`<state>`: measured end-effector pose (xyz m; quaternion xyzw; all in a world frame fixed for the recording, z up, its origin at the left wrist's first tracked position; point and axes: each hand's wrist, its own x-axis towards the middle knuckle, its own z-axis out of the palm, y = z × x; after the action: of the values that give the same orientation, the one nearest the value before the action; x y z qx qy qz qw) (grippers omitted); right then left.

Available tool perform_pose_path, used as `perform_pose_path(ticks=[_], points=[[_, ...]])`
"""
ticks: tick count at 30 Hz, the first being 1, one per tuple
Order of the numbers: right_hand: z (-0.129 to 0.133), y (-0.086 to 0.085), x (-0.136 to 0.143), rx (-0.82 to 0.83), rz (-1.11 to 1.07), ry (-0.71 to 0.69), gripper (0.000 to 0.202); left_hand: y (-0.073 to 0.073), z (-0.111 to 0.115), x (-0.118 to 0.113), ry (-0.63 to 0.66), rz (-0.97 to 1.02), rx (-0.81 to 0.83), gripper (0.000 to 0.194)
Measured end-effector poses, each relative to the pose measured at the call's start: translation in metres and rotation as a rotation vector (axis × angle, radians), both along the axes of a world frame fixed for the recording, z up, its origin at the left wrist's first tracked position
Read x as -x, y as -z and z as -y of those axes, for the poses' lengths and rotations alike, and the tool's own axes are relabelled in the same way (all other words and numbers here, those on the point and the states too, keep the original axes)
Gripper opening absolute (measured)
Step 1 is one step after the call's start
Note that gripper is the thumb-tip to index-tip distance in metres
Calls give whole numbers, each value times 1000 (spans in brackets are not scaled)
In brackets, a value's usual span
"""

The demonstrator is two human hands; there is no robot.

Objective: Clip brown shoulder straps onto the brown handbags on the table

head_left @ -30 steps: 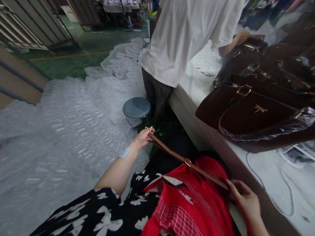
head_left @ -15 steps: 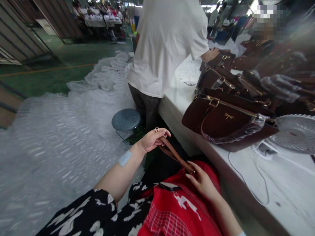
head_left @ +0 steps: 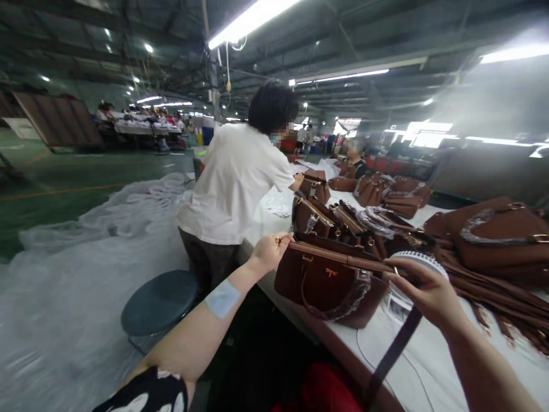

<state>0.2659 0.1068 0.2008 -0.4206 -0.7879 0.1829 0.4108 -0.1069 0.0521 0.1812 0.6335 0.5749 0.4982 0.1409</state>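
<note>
Both hands pinch a brown strap (head_left: 338,256), the left hand (head_left: 271,252) near one end, the right hand (head_left: 433,289) farther along. It stretches between them, before a brown handbag (head_left: 288,279) on the white tabletop (head_left: 429,350).

Brown strap (head_left: 338,255), narrow, smooth, gold-toned metal showing near each grip, stretched straight and nearly level between left hand (head_left: 271,252) and right hand (head_left: 429,289), dipping slightly toward the latter, a darker length hanging aslant below it.
</note>
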Motion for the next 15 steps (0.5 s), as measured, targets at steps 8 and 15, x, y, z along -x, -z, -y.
perform_pose_path(ticks=[8, 15], points=[[-58, 53, -3, 214, -43, -41, 43, 33, -80, 7, 109, -65, 158, 33], [-66, 63, -12, 350, -41, -62, 52, 47, -75, 12, 53, 345, 264, 34]])
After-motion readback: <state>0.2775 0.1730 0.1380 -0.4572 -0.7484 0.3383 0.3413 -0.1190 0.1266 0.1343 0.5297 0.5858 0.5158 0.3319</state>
